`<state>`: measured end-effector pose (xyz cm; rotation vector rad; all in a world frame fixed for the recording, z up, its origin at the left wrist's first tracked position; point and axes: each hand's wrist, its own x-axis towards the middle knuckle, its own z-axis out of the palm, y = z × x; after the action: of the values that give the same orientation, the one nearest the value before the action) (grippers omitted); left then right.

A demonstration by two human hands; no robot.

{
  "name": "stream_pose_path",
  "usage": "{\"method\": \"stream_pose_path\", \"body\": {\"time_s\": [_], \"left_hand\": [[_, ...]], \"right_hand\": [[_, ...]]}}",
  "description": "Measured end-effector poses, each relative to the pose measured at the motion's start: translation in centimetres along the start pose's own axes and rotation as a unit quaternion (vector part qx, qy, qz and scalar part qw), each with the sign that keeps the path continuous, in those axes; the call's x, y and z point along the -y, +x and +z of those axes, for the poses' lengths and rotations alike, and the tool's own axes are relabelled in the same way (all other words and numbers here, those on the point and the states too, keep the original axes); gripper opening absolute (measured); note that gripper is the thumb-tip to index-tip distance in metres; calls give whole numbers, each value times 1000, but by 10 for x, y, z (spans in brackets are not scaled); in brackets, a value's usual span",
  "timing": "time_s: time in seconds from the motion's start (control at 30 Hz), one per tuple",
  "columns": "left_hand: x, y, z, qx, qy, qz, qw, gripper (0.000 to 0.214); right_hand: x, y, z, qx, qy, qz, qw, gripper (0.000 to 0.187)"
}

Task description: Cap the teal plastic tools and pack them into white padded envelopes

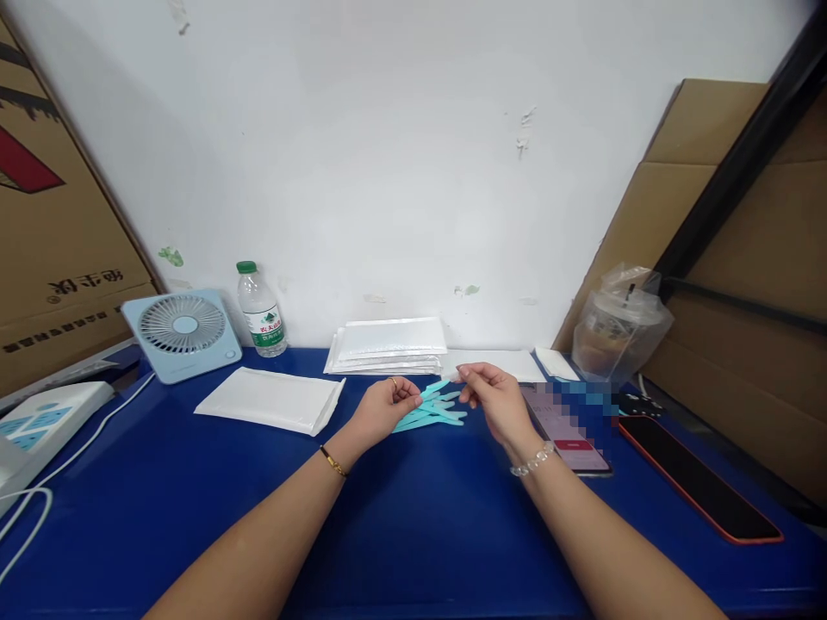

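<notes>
Between the thumb and fingers of my left hand (386,406) is a slim turquoise stick (435,387), shaped like an eyebrow razor. My right hand (497,398) is closed in a pinch just right of the stick's far end. At its fingertips a small pale, see-through piece (454,376) shows; whether it is joined to the stick I cannot tell. Several more turquoise sticks (430,419) lie in a loose pile on the blue table (426,534) beneath both hands. My left fingers cover part of that pile.
Behind the hands stands a stack of white padded envelopes (391,337); a single envelope (271,399) lies left. Further left are a blue fan (181,331), a water bottle (262,314) and a power strip (48,426). Two phones, one orange-edged (701,478), and a bagged drink cup (617,331) are right.
</notes>
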<state>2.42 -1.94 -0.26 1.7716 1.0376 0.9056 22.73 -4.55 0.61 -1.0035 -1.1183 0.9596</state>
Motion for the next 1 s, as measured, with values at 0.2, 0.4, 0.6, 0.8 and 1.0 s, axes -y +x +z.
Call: {"method": "stream_pose_path", "body": {"time_s": [0.2,0.4,0.6,0.8,1.0], "left_hand": [[1,1,0,14,38,0,999,30],[4,-6,-3,7,320,53,946,64],[4,-8,5,73,456,69,885,38],[3,-10,14,100,542,125,825,24],[-2,-14,22,104,568,159,801,19]], "right_hand": [[-2,-4,6,84,-38,36,995,29],[-14,6,-8,125,-261,25,957,25],[-14,3,-13,268,-489,-108,823,69],[-6,-10,3,319,-599,-144,720,27],[-8,-17,16,310,-676,-137,654,26]]}}
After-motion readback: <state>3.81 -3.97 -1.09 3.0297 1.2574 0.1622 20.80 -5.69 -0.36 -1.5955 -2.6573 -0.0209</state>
